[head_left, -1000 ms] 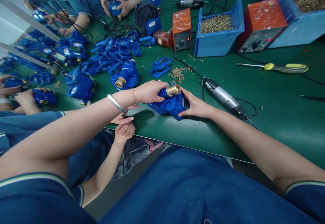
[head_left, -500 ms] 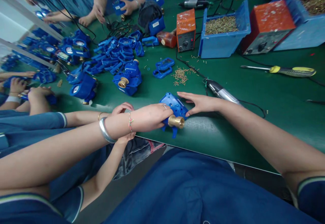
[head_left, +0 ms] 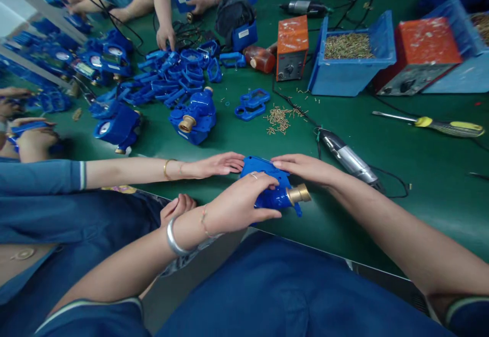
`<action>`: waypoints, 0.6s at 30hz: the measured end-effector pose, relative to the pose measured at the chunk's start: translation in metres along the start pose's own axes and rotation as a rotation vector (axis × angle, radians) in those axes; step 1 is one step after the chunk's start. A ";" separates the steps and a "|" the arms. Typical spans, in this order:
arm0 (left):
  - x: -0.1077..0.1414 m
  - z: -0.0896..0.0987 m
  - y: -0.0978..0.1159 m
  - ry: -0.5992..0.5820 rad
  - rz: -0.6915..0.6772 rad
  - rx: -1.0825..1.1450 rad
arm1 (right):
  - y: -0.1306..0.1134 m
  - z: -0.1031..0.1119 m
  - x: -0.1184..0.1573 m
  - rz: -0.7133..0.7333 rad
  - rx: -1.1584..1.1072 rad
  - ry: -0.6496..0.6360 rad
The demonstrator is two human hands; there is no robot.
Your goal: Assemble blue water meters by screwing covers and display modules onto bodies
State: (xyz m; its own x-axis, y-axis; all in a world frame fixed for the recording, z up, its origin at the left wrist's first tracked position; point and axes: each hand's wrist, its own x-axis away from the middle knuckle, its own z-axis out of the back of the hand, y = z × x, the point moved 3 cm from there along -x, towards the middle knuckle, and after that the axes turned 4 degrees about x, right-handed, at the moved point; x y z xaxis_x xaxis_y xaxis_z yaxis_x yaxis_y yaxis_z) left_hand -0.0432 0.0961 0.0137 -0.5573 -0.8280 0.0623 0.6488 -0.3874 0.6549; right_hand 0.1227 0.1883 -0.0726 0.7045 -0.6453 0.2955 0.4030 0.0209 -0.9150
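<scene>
A blue meter body (head_left: 280,198) with a brass threaded end lies near the table's front edge. My left hand (head_left: 246,199), with a ring and a silver bangle, is on its near left side, fingers and thumb spread around the blue part. My right hand (head_left: 301,167) touches the upper right edge of the body with stretched fingers; its fingertips rest on the rim. A co-worker's hand (head_left: 223,163) reaches in from the left, its fingertips at the body's upper left corner. Beyond the body is a pile of small brass screws (head_left: 280,119).
An electric screwdriver (head_left: 347,156) lies right of my right hand, and a yellow-handled screwdriver (head_left: 446,124) farther right. Behind stand an orange control box (head_left: 292,46) and a blue screw bin (head_left: 351,74). Another meter (head_left: 194,118) and blue frames (head_left: 181,74) lie left.
The meter body has turned and shifted right and nearer. My left hand has opened around it, my right hand has come onto its edge, and the co-worker's hand has reached up to it.
</scene>
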 end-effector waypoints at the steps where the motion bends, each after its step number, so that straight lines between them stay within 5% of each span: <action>1: 0.004 0.007 -0.006 0.093 0.041 0.109 | 0.001 0.000 0.000 -0.015 -0.014 0.019; 3: 0.014 0.019 -0.021 0.300 0.125 0.252 | 0.002 -0.002 0.001 -0.039 -0.029 0.059; 6: 0.024 0.026 -0.038 0.520 0.189 0.146 | 0.004 -0.005 0.003 -0.060 -0.071 0.103; 13: 0.033 0.014 -0.055 0.808 0.167 0.038 | 0.008 -0.013 0.008 -0.145 -0.258 0.142; 18: 0.059 0.014 -0.056 0.975 0.198 -0.011 | -0.009 -0.010 0.008 0.009 -0.056 0.168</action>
State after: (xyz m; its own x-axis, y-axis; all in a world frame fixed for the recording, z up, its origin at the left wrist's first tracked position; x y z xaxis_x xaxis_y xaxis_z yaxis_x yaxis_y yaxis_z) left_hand -0.1195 0.0741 -0.0088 0.2278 -0.8474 -0.4797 0.6915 -0.2060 0.6924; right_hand 0.1186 0.1757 -0.0645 0.5983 -0.7641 0.2412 0.3602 -0.0123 -0.9328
